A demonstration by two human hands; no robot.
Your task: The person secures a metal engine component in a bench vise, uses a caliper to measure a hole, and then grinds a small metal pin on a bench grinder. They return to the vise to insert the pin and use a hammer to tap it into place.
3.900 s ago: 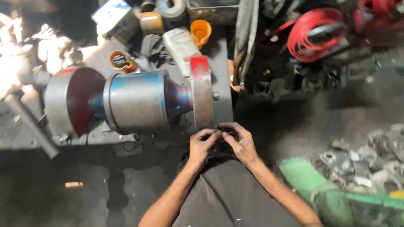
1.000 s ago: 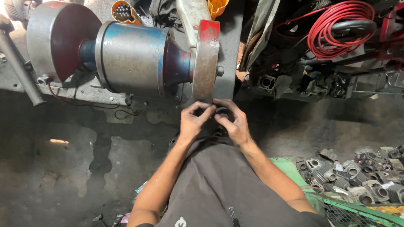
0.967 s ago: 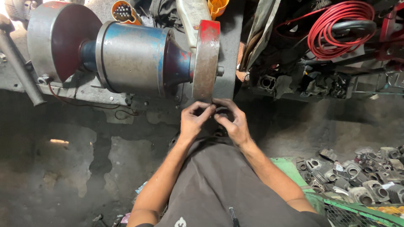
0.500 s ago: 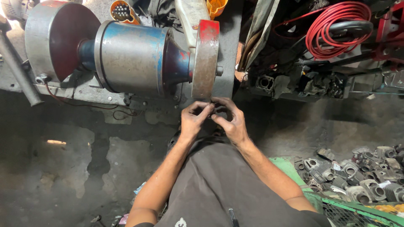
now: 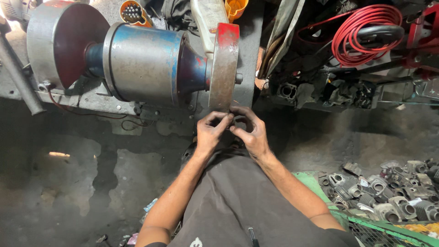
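Big blue-grey bench grinder (image 5: 141, 64) bolted on worktop (image 5: 91, 98), grey wheel (image 5: 223, 68) at its right end. Below wheel's rim, left hand (image 5: 211, 132) and right hand (image 5: 250, 132) pinched together on small dark workpiece (image 5: 234, 122), barely visible between fingertips.

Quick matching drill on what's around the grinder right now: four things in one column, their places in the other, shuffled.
1. red cable coil
2. grinding wheel
3. metal engine parts
4. orange funnel

A. lower right, heaped on the floor
B. top edge, above the wheel
C. upper right
D. just above both hands, the left hand and right hand

Pairs: 1-C, 2-D, 3-A, 4-B
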